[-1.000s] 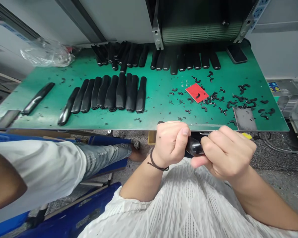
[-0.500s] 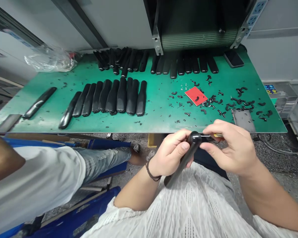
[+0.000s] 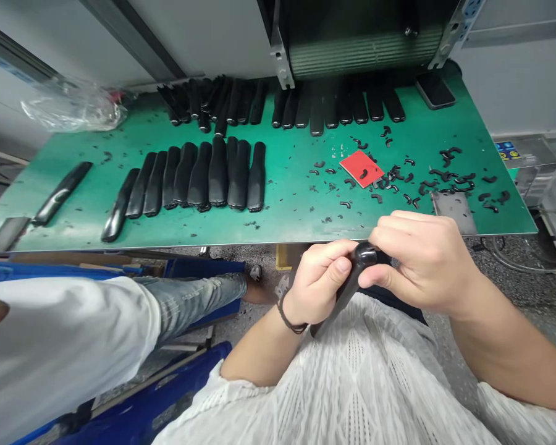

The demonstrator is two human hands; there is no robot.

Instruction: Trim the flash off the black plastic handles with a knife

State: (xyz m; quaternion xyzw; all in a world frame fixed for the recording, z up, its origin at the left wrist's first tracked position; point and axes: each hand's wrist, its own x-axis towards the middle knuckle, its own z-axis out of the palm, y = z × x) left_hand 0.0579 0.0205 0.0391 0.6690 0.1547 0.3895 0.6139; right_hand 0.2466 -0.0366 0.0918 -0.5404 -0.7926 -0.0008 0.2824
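**your hands:** your left hand (image 3: 317, 281), with a braided cord (image 3: 289, 315) around its wrist, and your right hand (image 3: 421, 262) meet just past the counter's front edge, over your white knit sweater (image 3: 333, 383).
**fingers:** clenched; your fingers (image 3: 398, 225) curl around the one piece between your hands.
**held piece:** one glossy black handle (image 3: 347, 293), tilted, its rounded end up under your right hand and its narrow end down past your left.
**counter:** a green-topped counter (image 3: 296, 185) with a smooth surface, littered with black crumbs.
**black handles:** about ten lie side by side in the front row (image 3: 199, 173), with one more (image 3: 62, 191) apart to the left; nine lie in the back right group (image 3: 331, 108), and the tight back left group (image 3: 213, 102) is too bunched to count.
**scraps:** many curled black offcuts (image 3: 398, 179) lie around one red rectangular pad (image 3: 361, 168).
**metal:** one grey plate (image 3: 454, 207) lies at the front right of the counter.
**other things:** one black phone (image 3: 435, 89) and one crumpled clear plastic bag (image 3: 69, 108) lie at the back.
**beside you:** a co-worker's white sleeve (image 3: 60, 346) and ripped denim leg (image 3: 189, 293).
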